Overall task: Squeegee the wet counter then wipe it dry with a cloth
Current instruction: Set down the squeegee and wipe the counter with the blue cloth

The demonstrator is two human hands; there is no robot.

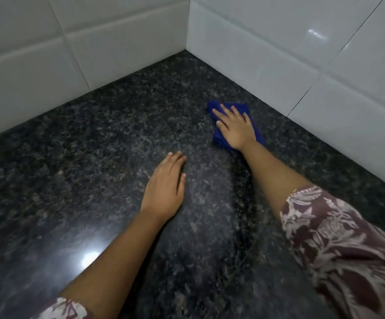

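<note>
Cloth [235, 107], blue and folded, lies on the dark speckled counter [95, 180] near the corner where two white tiled walls [279, 54] meet. The right hand [235, 127] presses flat on it, fingers straight and spread, cloth edges showing around them. Open counter stretches toward the left wall. The left hand [166, 183] rests flat on bare counter, fingers relaxed, well apart from the cloth.

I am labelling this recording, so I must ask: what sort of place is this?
Most likely a home kitchen or bathroom, though I cannot tell which. The signs: a dark speckled stone counter, glossy white wall tiles meeting in a corner behind it, and a blue cloth on it.
</note>
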